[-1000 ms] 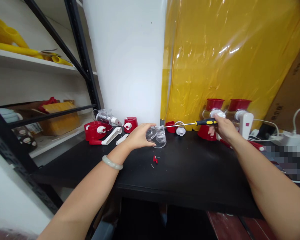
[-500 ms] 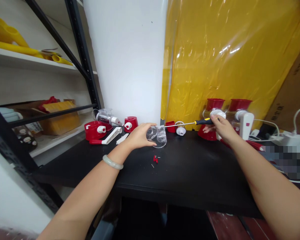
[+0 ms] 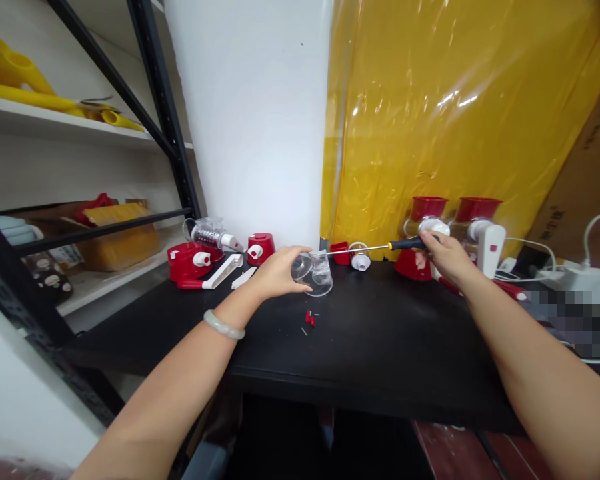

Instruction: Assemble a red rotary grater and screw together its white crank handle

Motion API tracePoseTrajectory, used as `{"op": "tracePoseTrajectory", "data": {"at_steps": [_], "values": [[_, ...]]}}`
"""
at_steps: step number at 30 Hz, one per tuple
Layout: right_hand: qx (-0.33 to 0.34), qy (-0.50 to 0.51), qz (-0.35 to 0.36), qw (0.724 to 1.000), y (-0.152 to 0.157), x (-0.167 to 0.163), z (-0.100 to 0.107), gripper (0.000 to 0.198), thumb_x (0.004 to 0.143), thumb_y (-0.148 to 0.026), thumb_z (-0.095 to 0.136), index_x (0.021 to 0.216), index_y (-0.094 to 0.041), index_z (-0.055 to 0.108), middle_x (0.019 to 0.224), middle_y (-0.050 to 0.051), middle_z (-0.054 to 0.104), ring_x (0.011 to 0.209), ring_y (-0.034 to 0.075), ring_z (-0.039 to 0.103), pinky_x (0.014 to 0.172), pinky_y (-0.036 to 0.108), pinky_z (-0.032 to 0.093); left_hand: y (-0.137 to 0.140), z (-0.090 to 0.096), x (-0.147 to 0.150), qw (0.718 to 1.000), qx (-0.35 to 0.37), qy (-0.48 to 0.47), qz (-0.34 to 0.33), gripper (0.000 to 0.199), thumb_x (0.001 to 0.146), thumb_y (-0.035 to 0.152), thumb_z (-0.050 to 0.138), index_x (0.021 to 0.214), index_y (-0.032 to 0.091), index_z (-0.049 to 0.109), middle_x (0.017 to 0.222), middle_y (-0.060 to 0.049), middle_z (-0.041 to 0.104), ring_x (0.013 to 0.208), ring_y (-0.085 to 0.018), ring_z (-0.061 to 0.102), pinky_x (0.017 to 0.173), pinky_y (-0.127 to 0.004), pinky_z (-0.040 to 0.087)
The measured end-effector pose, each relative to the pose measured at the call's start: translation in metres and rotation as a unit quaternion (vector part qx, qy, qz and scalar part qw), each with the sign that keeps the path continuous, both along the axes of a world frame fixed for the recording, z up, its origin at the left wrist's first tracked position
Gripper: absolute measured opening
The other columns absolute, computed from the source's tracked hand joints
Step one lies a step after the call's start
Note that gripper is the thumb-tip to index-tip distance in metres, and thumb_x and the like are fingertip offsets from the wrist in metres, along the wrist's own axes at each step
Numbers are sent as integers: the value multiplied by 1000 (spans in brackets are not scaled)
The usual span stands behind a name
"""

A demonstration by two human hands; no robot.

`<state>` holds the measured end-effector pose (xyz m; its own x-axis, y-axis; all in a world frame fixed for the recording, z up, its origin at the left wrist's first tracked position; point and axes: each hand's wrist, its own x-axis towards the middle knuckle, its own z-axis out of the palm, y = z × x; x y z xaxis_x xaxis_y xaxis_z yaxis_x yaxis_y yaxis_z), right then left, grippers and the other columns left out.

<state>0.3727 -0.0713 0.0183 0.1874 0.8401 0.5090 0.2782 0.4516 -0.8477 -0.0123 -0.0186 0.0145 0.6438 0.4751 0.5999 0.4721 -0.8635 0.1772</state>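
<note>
Yellow sheeting [image 3: 430, 100] backs a black table [image 3: 390, 347]. At right, a brown carton [image 3: 575, 180] bears dark printed characters, tilted and too blurred to read. Two red-topped devices [image 3: 479, 209] stand on the table; the nearer white arm [image 3: 490, 257] carries a small red mark. Right hand [image 3: 445, 257]: fingers pinching the handle end of a screwdriver [image 3: 405, 245], its tip at the upper edge of a clear plastic part [image 3: 322, 280]. Left hand [image 3: 276, 275]: thumb and fingers curved around that part, toward the table's rear. Nearer lie a red piece [image 3: 310, 319] and thin metal pins [image 3: 304, 331].
</note>
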Motion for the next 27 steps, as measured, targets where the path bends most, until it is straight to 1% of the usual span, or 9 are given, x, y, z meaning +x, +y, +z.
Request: {"op": "tracePoseTrajectory", "data": {"at_steps": [3,7,12,18,27], "values": [[1,-22,-18,1000,-1,2,2,40,79,-63,57,69,-25,52,41,-2,55,35,14,51,39,28,40,-4,0,2,1000,12,7,6,81,59,40,84,130,24,48,128,-9,58,118,-28,54,100,-43,43],[2,-17,-41,999,-2,3,3,44,77,-66,57,70,-24,53,40,-3,53,33,15,48,38,29,39,-7,-1,5,999,31,18,18,82,60,40,83,132,25,46,133,-8,56,119,-28,53,100,-43,43],[28,14,-51,998,-2,-1,2,43,77,-65,59,67,-23,54,39,-1,52,31,14,46,34,29,37,-11,0,7,997,63,19,41,81,63,38,81,134,26,44,138,-7,52,121,-28,51,102,-45,42],[28,57,-52,997,-2,-5,3,40,77,-61,62,66,-24,54,37,-2,50,29,13,44,31,27,35,-18,2,10,993,92,26,67,78,66,35,79,135,26,43,142,-7,49,122,-29,49,102,-45,42],[23,41,-67,997,-1,-8,2,42,78,-63,59,63,-24,52,36,-2,48,29,13,42,30,27,35,-18,3,9,987,127,42,90,76,69,33,77,136,24,42,144,-8,47,121,-28,49,101,-44,42]]}}
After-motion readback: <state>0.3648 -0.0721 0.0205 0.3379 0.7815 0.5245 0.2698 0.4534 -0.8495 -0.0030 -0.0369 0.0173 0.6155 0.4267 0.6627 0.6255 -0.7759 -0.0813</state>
